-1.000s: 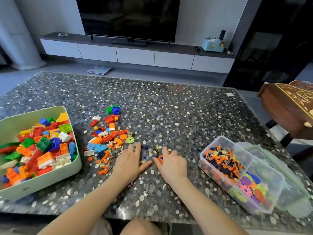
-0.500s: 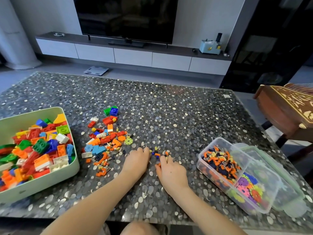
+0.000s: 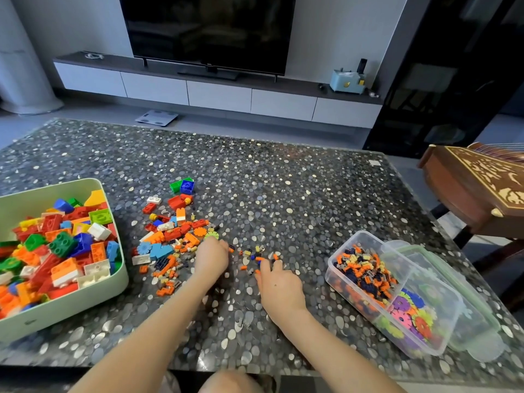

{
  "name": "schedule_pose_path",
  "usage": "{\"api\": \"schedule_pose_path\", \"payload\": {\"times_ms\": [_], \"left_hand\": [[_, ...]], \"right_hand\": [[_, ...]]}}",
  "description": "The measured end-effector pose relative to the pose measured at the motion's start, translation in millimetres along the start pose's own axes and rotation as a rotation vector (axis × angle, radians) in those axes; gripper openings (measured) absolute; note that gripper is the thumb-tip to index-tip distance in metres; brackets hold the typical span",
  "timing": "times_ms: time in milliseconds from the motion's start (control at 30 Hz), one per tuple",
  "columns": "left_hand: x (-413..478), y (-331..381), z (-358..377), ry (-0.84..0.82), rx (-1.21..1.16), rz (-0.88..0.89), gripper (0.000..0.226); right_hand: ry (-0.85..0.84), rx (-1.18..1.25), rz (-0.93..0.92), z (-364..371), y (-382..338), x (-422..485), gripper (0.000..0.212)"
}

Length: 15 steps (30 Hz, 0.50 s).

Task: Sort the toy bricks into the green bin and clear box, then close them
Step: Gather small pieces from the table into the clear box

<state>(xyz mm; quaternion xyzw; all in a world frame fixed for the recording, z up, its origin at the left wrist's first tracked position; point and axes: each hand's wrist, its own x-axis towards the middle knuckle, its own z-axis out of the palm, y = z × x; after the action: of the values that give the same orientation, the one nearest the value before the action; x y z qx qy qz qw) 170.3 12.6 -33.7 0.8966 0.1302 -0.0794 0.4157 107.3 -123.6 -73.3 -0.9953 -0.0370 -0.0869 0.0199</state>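
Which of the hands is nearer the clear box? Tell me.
Right. The right hand lies just left of the clear box; the left hand is farther left, at the edge of the loose brick pile.

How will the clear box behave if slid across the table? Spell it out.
The clear box looks like rigid plastic, so it should slide without flexing. Well filled with small pieces, it is probably weighty. With its lid off, a jerky push may spill some.
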Motion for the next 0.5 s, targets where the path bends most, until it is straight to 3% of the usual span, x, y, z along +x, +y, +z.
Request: {"api": "schedule_pose_path", "payload": {"times_ms": [67,133,200,333,500], "left_hand": [[7,-1,-6,-0.072,-0.33,-0.196,0.032],[11,0,-10,-0.122,-0.699,-0.451,0.021],[9,1,-16,-0.184,-0.939,-0.556,0.009],[6,-1,-24,-0.285,-1.158,-0.639,0.011],[5,4,-28,-0.372,-1.254,-0.709,0.011]], "right_hand": [[-0.012,0.014,0.007,4,-3,0,0.044],[-0.037,0.0,0.029,-1,-6,1,0.045],[-0.085,-0.06,0.045,-8,-3,2,0.037],[-0.216,-0.048,0.093,-21,-3,15,0.025],[-0.32,0.257,0.333,-31,5,31,0.027]]}}
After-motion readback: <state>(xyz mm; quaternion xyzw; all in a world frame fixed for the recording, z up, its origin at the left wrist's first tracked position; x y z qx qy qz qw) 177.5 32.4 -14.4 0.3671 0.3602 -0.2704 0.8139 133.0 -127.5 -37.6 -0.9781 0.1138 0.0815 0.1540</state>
